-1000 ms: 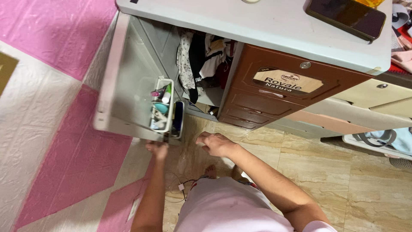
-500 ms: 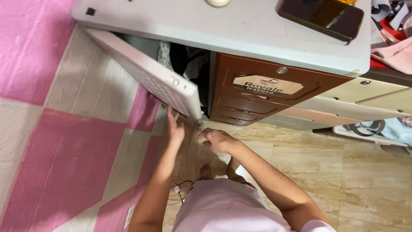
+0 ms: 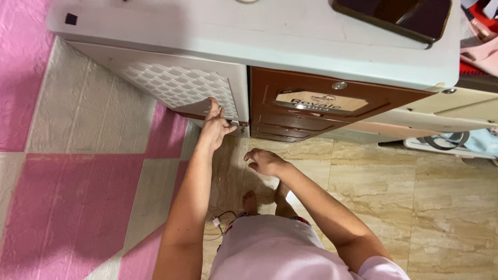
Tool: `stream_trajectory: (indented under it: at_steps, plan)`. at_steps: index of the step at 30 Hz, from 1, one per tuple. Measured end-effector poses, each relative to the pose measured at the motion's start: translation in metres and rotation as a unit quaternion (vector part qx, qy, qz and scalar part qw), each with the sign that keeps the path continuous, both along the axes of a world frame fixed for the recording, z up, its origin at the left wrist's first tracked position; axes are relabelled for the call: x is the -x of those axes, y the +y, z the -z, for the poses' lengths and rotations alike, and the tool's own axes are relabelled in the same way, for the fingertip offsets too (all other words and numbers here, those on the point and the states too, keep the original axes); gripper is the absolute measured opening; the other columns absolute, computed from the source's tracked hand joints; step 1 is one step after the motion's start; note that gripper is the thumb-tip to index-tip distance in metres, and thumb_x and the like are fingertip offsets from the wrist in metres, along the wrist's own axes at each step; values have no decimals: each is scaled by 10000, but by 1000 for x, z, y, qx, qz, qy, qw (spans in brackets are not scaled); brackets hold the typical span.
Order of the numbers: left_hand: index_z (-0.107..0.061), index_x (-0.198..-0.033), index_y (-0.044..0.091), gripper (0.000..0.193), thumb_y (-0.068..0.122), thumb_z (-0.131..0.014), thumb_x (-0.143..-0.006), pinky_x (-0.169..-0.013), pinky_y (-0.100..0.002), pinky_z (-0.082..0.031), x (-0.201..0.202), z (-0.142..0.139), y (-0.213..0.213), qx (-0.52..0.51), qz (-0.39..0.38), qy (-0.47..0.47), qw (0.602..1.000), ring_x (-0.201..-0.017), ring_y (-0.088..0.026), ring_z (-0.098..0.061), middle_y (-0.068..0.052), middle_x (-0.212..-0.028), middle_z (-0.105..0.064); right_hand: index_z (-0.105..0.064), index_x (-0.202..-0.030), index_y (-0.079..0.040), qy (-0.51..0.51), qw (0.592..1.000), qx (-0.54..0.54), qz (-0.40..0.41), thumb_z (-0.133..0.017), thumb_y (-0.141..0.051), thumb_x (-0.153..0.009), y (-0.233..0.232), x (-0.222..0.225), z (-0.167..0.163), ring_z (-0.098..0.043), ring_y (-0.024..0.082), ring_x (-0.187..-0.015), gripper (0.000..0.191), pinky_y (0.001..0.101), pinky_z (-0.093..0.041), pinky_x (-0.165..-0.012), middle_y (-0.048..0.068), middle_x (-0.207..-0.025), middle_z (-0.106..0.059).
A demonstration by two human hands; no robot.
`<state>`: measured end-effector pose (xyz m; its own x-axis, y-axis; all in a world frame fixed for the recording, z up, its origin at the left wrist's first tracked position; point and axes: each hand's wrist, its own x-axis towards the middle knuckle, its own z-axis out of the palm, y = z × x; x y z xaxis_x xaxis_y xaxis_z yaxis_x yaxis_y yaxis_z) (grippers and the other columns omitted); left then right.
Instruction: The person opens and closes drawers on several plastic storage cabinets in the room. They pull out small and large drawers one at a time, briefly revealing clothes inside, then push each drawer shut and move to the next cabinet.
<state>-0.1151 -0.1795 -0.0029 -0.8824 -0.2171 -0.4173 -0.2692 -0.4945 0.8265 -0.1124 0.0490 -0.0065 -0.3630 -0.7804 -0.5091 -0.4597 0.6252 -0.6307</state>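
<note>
Step in hand: closing the white cabinet door (image 3: 181, 88), upper centre. My left hand (image 3: 215, 124) presses flat-fingered against its lower edge, gripping nothing. My right hand (image 3: 263, 162) hangs loosely open, empty; next comes a firm final push.

left hand (image 3: 215, 124) — arm outstretched, fingers spread, pressing | right hand (image 3: 263, 161) — loosely curled, seemingly empty

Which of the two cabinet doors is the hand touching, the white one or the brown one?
The white door with the quilted diamond pattern: the left hand rests on its lower edge. The brown panelled door beside it is untouched; the right hand hangs free below.
</note>
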Motion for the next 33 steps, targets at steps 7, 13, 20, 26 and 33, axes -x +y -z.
stream_trajectory:
  at_steps: [7, 13, 20, 26, 33]
  plan:
    - [63, -1632, 368, 1041, -178, -338, -840, -1022, -474, -501, -4, -2, 0, 34, 5, -31, 999, -1599, -254, -54, -60, -1732, 122, -625, -1305, -130, 12, 1000, -12, 18, -625, -229, -974, -2, -10, 17, -602, 327, -1248, 345, 429, -474, -1060, 119, -1338, -634]
    - [46, -1663, 446, 1060, -94, -481, -918, -905, -369, -420, -16, 14, 10, 43, -13, -58, 997, -1376, -439, -257, -136, -1738, -112, -633, -1307, -154, 14, 998, 3, 62, -626, -235, -964, 31, -47, 20, -585, 337, -1245, 353, 427, -458, -1063, 106, -1379, -603]
    - [-81, -1647, 276, 918, 28, -580, -918, -1002, -347, -462, -57, 50, 50, 102, 42, -72, 991, -1323, -156, -534, -14, -1731, -194, -620, -1317, -159, 6, 995, -21, 101, -613, -237, -966, 98, -77, 22, -591, 319, -1248, 359, 425, -459, -1061, 113, -1362, -615]
    - [-360, -1601, 239, 721, 57, -595, -944, -998, -357, -476, -101, 74, 101, 97, 46, -137, 985, -1280, -183, -572, -27, -1592, -446, -643, -1276, -146, 34, 994, 16, 103, -642, -232, -949, 146, -85, 30, -597, 328, -1222, 338, 422, -465, -1047, 129, -1303, -641]
    - [-498, -1520, 208, 568, 108, -604, -971, -985, -370, -531, -140, 108, 166, 143, 170, -135, 966, -1159, -190, -655, -41, -1380, -653, -687, -1209, -125, -1, 983, 70, 171, -641, -149, -937, 219, -83, 66, -704, 298, -1066, 277, 392, -545, -962, 139, -1202, -681]
